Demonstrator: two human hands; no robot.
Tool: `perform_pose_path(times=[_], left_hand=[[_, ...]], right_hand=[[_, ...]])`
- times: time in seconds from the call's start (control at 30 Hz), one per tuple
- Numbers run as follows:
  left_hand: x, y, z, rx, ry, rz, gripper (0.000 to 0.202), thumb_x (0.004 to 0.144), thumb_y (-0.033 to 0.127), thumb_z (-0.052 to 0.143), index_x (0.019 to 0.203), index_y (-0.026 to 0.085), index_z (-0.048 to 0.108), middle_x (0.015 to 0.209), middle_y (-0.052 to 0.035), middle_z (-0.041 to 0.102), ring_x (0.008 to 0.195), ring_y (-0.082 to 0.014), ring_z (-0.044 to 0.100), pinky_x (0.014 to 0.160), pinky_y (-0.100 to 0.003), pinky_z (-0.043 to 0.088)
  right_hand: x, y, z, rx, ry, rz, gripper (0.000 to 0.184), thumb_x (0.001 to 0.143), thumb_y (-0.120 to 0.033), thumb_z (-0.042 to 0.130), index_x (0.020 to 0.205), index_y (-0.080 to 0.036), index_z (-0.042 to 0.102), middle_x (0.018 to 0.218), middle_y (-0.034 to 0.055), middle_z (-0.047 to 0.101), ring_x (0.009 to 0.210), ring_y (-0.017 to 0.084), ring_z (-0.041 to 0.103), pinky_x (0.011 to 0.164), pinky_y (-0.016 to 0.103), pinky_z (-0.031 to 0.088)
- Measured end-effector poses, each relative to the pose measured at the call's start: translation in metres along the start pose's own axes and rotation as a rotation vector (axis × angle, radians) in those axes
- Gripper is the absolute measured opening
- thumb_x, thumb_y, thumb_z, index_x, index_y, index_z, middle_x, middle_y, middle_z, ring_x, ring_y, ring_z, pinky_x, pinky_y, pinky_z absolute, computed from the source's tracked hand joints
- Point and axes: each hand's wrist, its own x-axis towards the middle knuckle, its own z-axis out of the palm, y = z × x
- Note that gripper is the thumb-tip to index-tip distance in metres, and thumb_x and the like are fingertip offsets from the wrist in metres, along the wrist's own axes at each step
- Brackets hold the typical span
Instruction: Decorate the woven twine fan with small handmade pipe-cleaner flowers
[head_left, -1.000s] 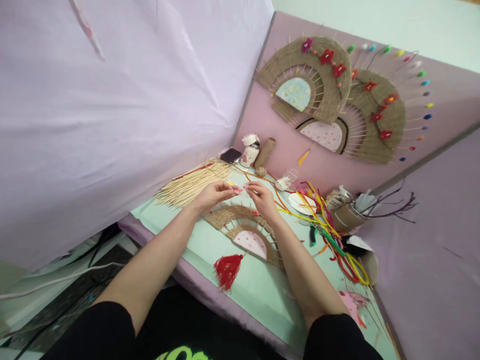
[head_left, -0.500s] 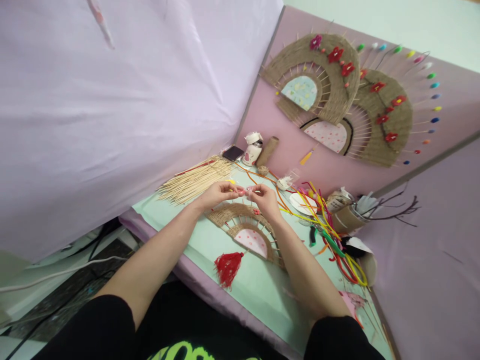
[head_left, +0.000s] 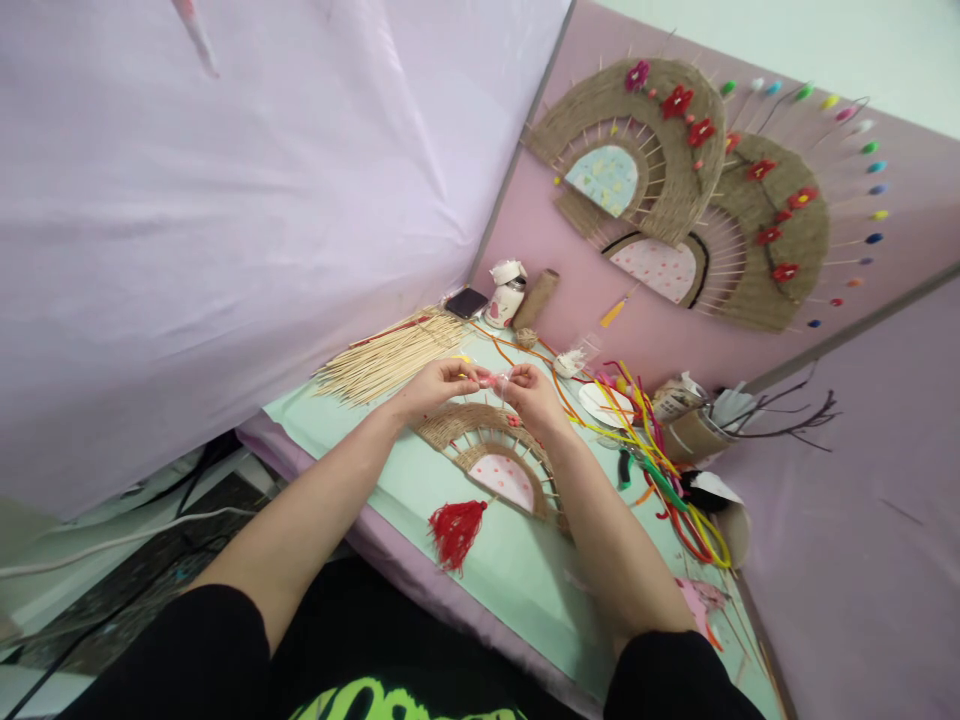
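Note:
My left hand pinches one side of a small pink piece in clear plastic, above the table's far half. From the other side, the fingertips of my right hand close on the same clear plastic. Its exact kind is too small to make out. Under and in front of my hands lies a twine-wrapped fan with a dotted pink-and-white half-round centre. My right forearm covers its right end. A red tassel hangs off the fan's near side onto the table.
A bundle of thin sticks lies at left, near a dark phone and a jar. Coloured pipe cleaners, green-handled pliers and a cardboard tube with twigs stand right. Decorated fans hang behind.
My hands stay nearly in place, still pinching the small pink piece in clear plastic, with slight finger shifts. The camera view has tilted a little.

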Motion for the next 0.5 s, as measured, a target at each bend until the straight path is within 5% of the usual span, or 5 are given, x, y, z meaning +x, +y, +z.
perform_pose_path(times=[0.2,0.4,0.5], left_hand=[[0.001,0.0,-0.003,0.001,0.046,-0.02,0.029,0.067,0.037,0.079,0.079,0.013,0.067,0.111,-0.0133,0.07,0.107,-0.0239,0.063,0.099,-0.042,0.042],[0.007,-0.01,-0.01,-0.113,0.324,-0.166,0.037,0.056,0.037,0.085,0.073,0.013,0.064,0.109,-0.0113,0.069,0.093,-0.0188,0.067,0.097,-0.042,0.046],[0.008,-0.012,-0.011,-0.156,0.364,-0.197,0.038,0.055,0.037,0.086,0.073,0.013,0.063,0.103,-0.0095,0.07,0.091,-0.0171,0.068,0.098,-0.04,0.046]], right_hand=[[-0.004,-0.01,-0.002,0.13,-0.035,0.073,0.035,0.058,-0.03,0.083,0.079,-0.022,0.057,0.075,-0.0021,0.067,0.075,0.014,0.066,0.077,0.03,0.053],[-0.01,-0.02,-0.011,0.164,0.015,0.095,0.032,0.059,-0.025,0.078,0.089,-0.023,0.067,0.107,0.0034,0.068,0.096,0.017,0.064,0.089,0.034,0.052],[-0.015,-0.02,-0.012,0.13,0.004,0.08,0.026,0.063,-0.028,0.074,0.088,-0.023,0.069,0.11,0.0041,0.067,0.099,0.018,0.062,0.087,0.033,0.052]])
